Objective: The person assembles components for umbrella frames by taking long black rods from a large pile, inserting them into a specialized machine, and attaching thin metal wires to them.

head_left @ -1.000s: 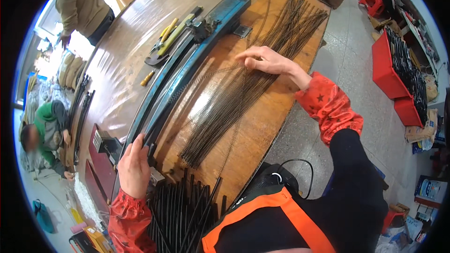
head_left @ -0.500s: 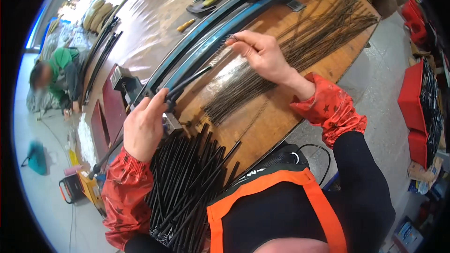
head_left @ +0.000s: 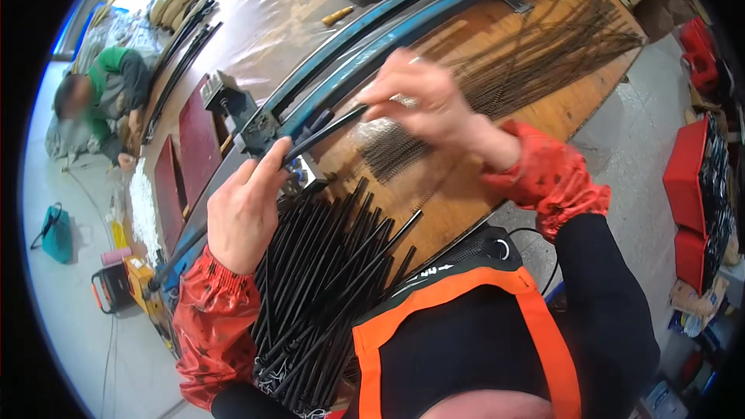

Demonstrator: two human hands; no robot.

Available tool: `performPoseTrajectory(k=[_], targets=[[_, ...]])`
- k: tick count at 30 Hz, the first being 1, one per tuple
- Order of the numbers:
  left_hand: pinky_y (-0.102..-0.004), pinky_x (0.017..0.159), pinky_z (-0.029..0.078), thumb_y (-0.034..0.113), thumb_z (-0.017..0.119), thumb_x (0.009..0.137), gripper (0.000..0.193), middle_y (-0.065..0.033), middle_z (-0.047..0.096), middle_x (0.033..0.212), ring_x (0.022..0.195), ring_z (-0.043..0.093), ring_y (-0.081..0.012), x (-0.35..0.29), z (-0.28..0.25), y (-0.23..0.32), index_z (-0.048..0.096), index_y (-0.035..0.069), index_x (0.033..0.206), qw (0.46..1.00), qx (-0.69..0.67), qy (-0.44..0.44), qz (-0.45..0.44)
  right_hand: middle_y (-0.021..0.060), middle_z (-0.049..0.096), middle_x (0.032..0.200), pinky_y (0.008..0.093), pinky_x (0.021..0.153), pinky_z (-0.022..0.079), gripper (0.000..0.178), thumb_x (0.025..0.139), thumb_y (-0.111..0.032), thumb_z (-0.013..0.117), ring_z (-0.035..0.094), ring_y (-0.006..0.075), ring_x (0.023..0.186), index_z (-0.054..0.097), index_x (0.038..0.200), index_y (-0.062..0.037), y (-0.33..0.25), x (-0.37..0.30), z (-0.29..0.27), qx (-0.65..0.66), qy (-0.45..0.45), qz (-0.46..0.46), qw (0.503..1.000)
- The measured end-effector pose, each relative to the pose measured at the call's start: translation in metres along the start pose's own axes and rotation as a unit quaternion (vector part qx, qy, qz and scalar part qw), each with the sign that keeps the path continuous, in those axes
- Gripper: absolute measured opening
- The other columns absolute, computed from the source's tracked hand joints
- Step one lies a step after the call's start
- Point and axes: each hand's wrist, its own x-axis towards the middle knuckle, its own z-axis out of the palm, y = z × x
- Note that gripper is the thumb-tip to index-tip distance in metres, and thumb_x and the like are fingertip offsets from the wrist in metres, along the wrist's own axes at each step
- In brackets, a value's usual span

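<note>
In my left hand (head_left: 242,221) a long black tube (head_left: 326,133) is gripped, slanting up to the right, its far end next to my right hand. My right hand (head_left: 423,93) is smeared by motion; its curled fingers meet the tube's tip, and I cannot see whether anything is between them. Beneath the tube lies a bundle of long thin coil springs (head_left: 497,89) on the wooden tabletop (head_left: 442,186). A heap of black tubes (head_left: 326,264) rests below my left hand, against my apron.
A blue metal rail (head_left: 372,54) crosses the table, with a clamp-like metal block (head_left: 260,132) at its near end. Dark red boards (head_left: 198,143) lie left of it. Another person (head_left: 109,97) crouches at the far left. Red bins (head_left: 687,194) stand at the right.
The coil spring stretched between my right hand and the tube's end no longer shows. My right hand has come down to the tube's tip. The view has shifted slightly.
</note>
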Motion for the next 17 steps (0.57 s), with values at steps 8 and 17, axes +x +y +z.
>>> performPoseTrajectory(k=[8, 17], targets=[[-0.0429, 0.059, 0.048, 0.005, 0.067, 0.088, 0.041, -0.0121, 0.054, 0.073, 0.065, 0.059, -0.0314, -0.017, 0.013, 0.002, 0.064, 0.013, 0.128, 0.999, -0.002, 0.035, 0.013, 0.0054, 0.064, 0.073, 0.0301, 0.053, 0.044, 0.035, 0.082, -0.021, 0.078, 0.057, 0.0172, 0.061, 0.075, 0.114, -0.0087, 0.005, -0.012, -0.002, -0.149, -0.026, -0.091, 0.984], [-0.0421, 0.071, 0.051, 0.016, 0.066, 0.097, 0.027, -0.0219, 0.067, 0.090, 0.081, 0.067, -0.0390, -0.048, -0.046, -0.084, 0.058, 0.006, 0.122, 0.974, 0.062, 0.179, -0.122, 0.0142, 0.073, 0.100, 0.0317, 0.086, 0.057, 0.027, 0.095, -0.007, 0.063, 0.071, 0.0249, 0.093, 0.071, 0.119, -0.0133, 0.078, -0.014, -0.028, -0.170, -0.090, 0.139, 0.971]])
